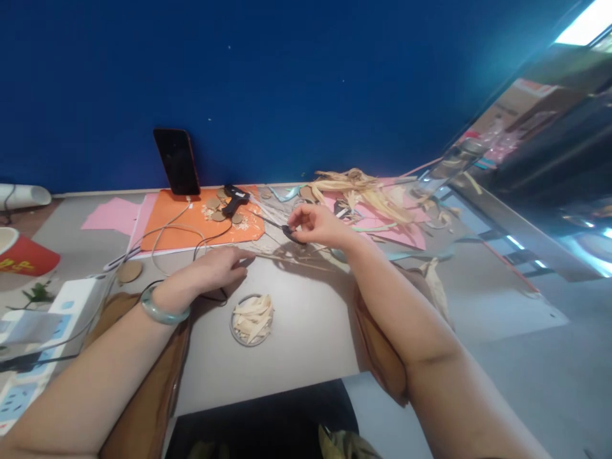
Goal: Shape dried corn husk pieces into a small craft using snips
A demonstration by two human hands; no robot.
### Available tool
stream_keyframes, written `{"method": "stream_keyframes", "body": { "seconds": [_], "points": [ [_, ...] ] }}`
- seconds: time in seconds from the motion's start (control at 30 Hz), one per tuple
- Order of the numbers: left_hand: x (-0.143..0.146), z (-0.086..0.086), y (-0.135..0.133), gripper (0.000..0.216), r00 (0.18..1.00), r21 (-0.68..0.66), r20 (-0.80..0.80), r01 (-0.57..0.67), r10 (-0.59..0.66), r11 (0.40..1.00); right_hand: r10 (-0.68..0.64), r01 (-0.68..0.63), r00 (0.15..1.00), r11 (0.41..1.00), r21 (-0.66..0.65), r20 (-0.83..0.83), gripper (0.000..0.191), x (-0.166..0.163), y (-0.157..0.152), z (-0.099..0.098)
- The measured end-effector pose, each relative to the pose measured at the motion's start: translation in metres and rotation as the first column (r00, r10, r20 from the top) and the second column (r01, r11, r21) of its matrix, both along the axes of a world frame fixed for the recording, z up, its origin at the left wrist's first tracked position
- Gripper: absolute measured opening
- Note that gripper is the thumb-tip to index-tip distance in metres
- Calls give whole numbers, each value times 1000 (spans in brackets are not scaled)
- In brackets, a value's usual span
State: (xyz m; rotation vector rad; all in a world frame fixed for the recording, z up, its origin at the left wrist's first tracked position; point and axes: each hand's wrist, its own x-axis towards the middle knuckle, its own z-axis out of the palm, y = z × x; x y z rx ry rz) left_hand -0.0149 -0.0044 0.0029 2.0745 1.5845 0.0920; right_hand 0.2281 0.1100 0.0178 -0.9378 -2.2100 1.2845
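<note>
My left hand (216,268) lies palm down on the grey table (306,338), fingers pressed on a thin dry stalk (282,257) that runs to the right. A green bangle (162,310) circles that wrist. My right hand (319,225) is closed round a small dark tool (289,232), seemingly scissors, held just above the stalk's far part. A round disc (251,319) covered with pale husk pieces lies near the table's front, between my forearms.
A phone (176,160) leans on the blue wall. A black glue gun (234,198) and brown discs lie on orange paper (191,224). Dried husks (363,190) pile on pink paper at right. A red cup (21,253) and a power strip (45,331) sit left.
</note>
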Motion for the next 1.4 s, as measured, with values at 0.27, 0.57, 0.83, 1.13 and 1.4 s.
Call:
{"method": "stream_keyframes", "body": {
  "seconds": [0.27, 0.57, 0.83, 1.13, 1.4],
  "points": [
    [-8, -3, 6, 40, 993, 35, 19, -120, 119, 992, 604, -598, 796, 795, -100, 43, 16, -12, -43, 23],
    [-4, 6, 5, 43, 997, 1, 9, -76, 76, 997, 722, -734, 662, 679, -24, 203, 18, -33, -71, 1],
    [-7, -3, 7, 46, 998, -1, -7, -66, 66, 998, 674, -732, 663, 675, 94, 325, 10, -37, -72, -8],
    [-7, -5, 7, 45, 996, -4, 14, -93, 93, 996, 610, -658, 731, 749, 79, 306, 18, -15, -51, 24],
    [-7, -3, 5, 44, 992, -4, 43, -115, 115, 993, -299, -211, 400, 889, 405, 866, 24, 14, 1, 17]
  ]
}}
